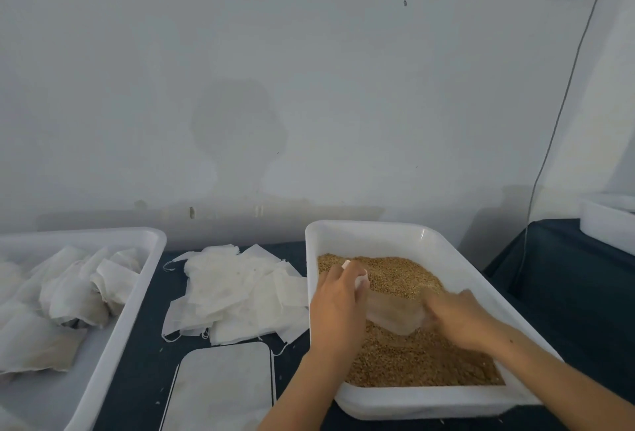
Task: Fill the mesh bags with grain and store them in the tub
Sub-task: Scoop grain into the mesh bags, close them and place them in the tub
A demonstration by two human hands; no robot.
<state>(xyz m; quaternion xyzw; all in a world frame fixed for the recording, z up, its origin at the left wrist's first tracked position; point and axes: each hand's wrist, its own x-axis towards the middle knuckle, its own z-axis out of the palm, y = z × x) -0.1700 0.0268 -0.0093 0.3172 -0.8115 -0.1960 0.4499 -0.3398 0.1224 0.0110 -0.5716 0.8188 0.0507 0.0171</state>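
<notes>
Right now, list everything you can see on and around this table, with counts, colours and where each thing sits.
grain tub: one, white, right of centre, holds the grain
grain: one loose mass, golden brown, inside the grain tub
held mesh bag: one, translucent white, over the grain between both hands
empty mesh bags: a pile, count unclear, white, on the cloth between the tubs
storage tub: one, white, at left
filled bags: several, off-white, inside the storage tub
flat tray: one, grey-white, near edge, centre
table cloth: one, dark blue
far tub: one, white, right edge
cable: one, grey, down the wall
left hand: grips the bag's left edge
right hand: blurred, at the bag's right edge
</notes>
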